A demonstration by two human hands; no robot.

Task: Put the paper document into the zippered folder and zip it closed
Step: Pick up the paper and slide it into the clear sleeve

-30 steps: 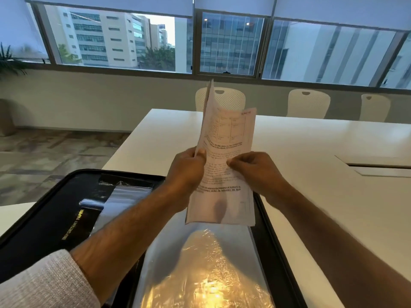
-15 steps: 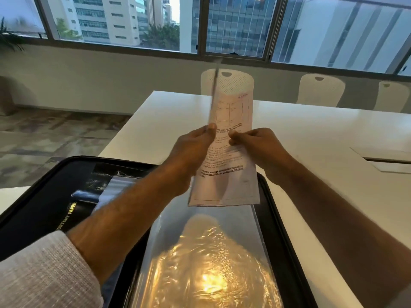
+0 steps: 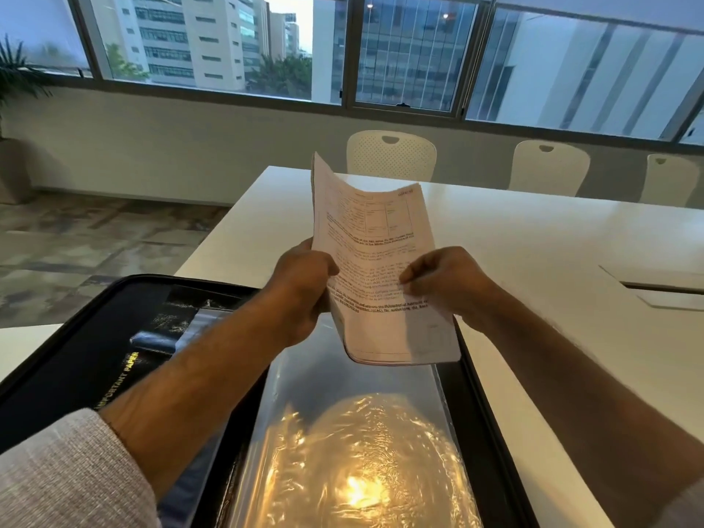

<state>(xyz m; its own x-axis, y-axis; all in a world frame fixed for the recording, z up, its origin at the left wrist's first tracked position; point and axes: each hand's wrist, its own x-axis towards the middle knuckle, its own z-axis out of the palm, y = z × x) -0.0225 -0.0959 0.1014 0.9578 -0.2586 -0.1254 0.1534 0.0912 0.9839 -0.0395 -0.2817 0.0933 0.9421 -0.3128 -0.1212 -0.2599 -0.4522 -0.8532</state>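
A printed paper document (image 3: 375, 238) of several sheets is held upright above the table, its top left corner curling back. My left hand (image 3: 301, 283) grips its left edge and my right hand (image 3: 445, 280) pinches its right edge. Below it the black zippered folder (image 3: 87, 344) lies open flat, with clear plastic sleeves (image 3: 354, 451) on its right half that reflect a warm light. The document's bottom edge hangs just over the upper end of the sleeves.
The folder rests on a long white table (image 3: 552, 253) with a recessed cable flap (image 3: 663, 287) at the right. Three white chairs, the nearest (image 3: 392, 156), stand along the far side under the windows. A potted plant (image 3: 15, 120) is at the far left.
The document has opened out from nearly edge-on to facing me, and both hands have spread apart along its sides. The view has tilted down a little.
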